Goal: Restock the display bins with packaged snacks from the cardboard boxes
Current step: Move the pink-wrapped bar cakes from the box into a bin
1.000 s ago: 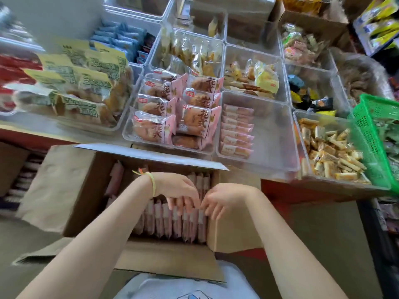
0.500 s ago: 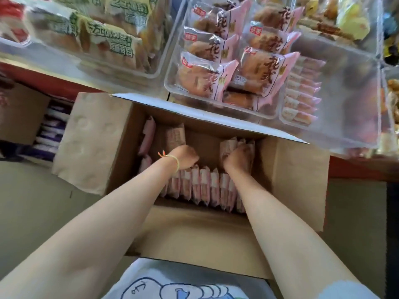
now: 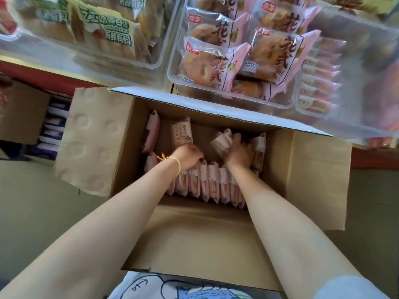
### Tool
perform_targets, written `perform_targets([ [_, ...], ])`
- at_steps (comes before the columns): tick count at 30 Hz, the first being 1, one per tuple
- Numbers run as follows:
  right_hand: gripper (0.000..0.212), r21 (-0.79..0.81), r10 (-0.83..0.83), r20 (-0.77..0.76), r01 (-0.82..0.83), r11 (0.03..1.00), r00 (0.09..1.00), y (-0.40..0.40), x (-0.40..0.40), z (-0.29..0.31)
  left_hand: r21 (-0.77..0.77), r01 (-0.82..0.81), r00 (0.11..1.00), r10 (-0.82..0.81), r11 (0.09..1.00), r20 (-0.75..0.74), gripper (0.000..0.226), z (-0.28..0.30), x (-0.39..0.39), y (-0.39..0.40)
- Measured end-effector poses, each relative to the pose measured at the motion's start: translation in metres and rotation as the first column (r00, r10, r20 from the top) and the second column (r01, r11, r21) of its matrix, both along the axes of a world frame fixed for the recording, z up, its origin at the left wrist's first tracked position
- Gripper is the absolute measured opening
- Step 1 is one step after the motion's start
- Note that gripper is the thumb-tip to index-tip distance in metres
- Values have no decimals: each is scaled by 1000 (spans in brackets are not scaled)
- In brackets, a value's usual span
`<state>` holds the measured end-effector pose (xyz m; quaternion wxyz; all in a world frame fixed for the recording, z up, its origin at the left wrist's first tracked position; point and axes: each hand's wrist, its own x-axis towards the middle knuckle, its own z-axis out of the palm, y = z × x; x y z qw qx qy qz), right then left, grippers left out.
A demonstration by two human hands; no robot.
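An open cardboard box (image 3: pixel 313 175) stands below the shelf, with a row of upright pink snack packets (image 3: pixel 213 184) along its near side. A few loose packets (image 3: pixel 181 132) lean on the far wall. My left hand (image 3: pixel 187 155), with a yellow band on its wrist, reaches down into the left end of the row, fingers curled over the packet tops. At the right end my right hand (image 3: pixel 239 154) grips a small bunch of packets (image 3: pixel 221 142) tilted away from the row. Above, a clear display bin (image 3: pixel 349 117) holds a short stack of the same pink packets (image 3: pixel 319 83).
A clear bin of pink bread packs (image 3: pixel 235 55) sits above the box, and a bin of green-labelled packs (image 3: pixel 101 33) is to its left. Under the red shelf edge (image 3: pixel 43 76), a second box (image 3: pixel 19 113) and blue-white packs (image 3: pixel 54 130) stand at the left. The box's far flap (image 3: pixel 194 104) juts up under the bins.
Both hands have gone from above the box down into the packet row. My view has dropped closer to the box. The right hand now has packets tilted out of the row.
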<state>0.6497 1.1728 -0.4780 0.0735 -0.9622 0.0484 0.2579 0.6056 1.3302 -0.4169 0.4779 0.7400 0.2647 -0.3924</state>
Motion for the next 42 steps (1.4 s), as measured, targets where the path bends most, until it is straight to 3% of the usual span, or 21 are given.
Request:
perform_targets([
  [4,53,111,71,111,-83,990,991,9,-4,15,-31,-109,994,109,994,11,24,1,-1,3],
  [8,63,244,119,249,-181,953,961,10,-11,58,-78,-231,973,231,970,-8,30,3,-2,12],
  [10,66,388,74,147,-127,913,986,6,-16,87,-138,-233,972,234,963,-8,42,12,-4,16],
  [13,78,550,-91,-188,181,815,978,-8,-24,122,-324,-290,955,296,901,-31,68,38,-12,13],
  [16,109,631,-184,-420,432,644,889,-29,-35,147,-517,-313,938,346,797,-35,50,71,-21,-3],
  [18,113,685,-155,-527,526,505,836,-46,-42,161,-578,-322,934,351,750,-65,41,92,-26,-15],
  [21,62,717,-40,-668,657,230,743,-74,-47,187,-647,-276,944,327,711,-42,34,116,-29,-31],
  [24,43,774,10,-617,605,186,787,-108,-44,214,-731,-245,949,311,636,-47,24,138,-25,-52],
  [28,37,826,-59,-545,547,136,837,-163,-29,242,-748,-219,959,279,627,-47,29,154,-12,-89],
  [34,39,808,-310,-585,505,-304,749,-236,7,264,-752,-157,956,289,640,46,37,171,29,-152],
  [37,28,864,-309,-488,402,-304,816,-259,37,268,-792,-158,915,388,590,107,40,184,58,-176],
  [39,26,906,-370,-421,361,-220,828,-271,60,263,-788,-184,868,474,588,151,49,189,80,-189],
  [42,33,947,-533,-283,320,-25,797,-285,99,247,-707,-288,762,602,646,239,27,183,116,-206],
])
